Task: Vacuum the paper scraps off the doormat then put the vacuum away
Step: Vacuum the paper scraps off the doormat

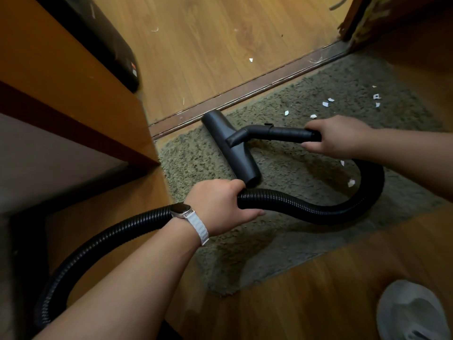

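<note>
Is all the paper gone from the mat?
No, several white paper scraps lie on the doormat, off to the right of the vacuum head.

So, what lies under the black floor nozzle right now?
The floor nozzle rests on the grey-green doormat, near the threshold strip. Whether scraps lie beneath it is hidden; the visible paper scraps lie uncovered elsewhere on the mat.

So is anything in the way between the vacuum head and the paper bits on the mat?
No, nothing visible. Only bare doormat lies between the nozzle and the paper scraps. The hose curves beside some, not over them.
</note>
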Tool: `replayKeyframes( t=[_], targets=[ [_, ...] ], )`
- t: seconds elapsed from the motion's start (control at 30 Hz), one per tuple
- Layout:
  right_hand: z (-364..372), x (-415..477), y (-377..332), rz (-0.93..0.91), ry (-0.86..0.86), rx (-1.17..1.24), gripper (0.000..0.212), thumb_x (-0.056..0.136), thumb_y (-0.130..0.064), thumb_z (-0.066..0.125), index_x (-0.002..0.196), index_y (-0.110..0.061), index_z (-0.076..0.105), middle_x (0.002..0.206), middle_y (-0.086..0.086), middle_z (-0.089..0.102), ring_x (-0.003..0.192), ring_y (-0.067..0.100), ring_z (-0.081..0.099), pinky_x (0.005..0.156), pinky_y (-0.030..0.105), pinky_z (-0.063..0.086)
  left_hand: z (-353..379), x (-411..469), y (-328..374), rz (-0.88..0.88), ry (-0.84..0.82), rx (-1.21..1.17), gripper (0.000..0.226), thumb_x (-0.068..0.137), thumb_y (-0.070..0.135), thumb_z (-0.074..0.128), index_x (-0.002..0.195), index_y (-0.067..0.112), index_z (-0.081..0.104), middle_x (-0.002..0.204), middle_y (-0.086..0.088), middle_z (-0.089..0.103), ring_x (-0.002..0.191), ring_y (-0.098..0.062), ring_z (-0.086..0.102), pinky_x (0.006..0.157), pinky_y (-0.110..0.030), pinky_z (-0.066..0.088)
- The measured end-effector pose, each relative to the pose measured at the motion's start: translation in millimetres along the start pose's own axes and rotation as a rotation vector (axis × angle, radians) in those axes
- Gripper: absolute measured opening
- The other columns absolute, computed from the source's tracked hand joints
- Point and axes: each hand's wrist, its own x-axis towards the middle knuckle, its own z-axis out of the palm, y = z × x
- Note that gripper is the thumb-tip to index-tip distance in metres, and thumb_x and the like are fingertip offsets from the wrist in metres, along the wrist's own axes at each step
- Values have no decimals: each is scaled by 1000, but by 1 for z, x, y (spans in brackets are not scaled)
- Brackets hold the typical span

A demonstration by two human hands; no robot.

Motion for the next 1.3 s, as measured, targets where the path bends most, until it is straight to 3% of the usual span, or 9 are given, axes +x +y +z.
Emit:
replayKeyframes(
  t=[0.37, 0.53, 0.8, 1.13, 1.3],
  targets=[
    [3, -7, 19, 41, -9, 25, 25, 90, -50, 61, 106, -32, 58, 76, -5, 60, 68, 17, 58, 60, 30, 48, 5, 3, 2, -5, -17, 6, 55, 75, 83, 43, 80, 29, 52, 68, 11, 56, 63, -10, 54, 55, -26, 41],
    [4, -16, 32, 90, 3, 50, 27, 89, -49, 62, 110, -33, 59, 77, -5, 59, 71, 20, 57, 56, 29, 40, 6, 4, 3, -13, -9, 2, 59, 75, 84, 43, 84, 27, 56, 70, 10, 59, 69, -14, 61, 60, -28, 50],
    [4, -24, 52, 139, 34, 72, 29, 89, -48, 64, 111, -29, 61, 75, -5, 57, 71, 22, 54, 52, 27, 33, 5, 3, 5, 0, -10, -18, 57, 75, 84, 42, 83, 29, 55, 66, 12, 55, 62, -9, 57, 57, -28, 51],
    [9, -24, 54, 139, 33, 172, 31, 85, -44, 69, 108, -26, 59, 79, 0, 61, 70, 20, 58, 60, 31, 44, 4, 0, 4, 15, 0, -22, 57, 73, 84, 42, 82, 29, 56, 67, 12, 56, 64, -8, 58, 57, -26, 49],
    [7, -22, 55, 101, 18, 205, 28, 84, -40, 70, 110, -32, 61, 77, -4, 63, 68, 16, 59, 56, 28, 41, 8, 0, 3, 2, -1, -12, 60, 71, 87, 39, 81, 29, 55, 64, 12, 55, 62, -7, 57, 56, -26, 49]
  ],
)
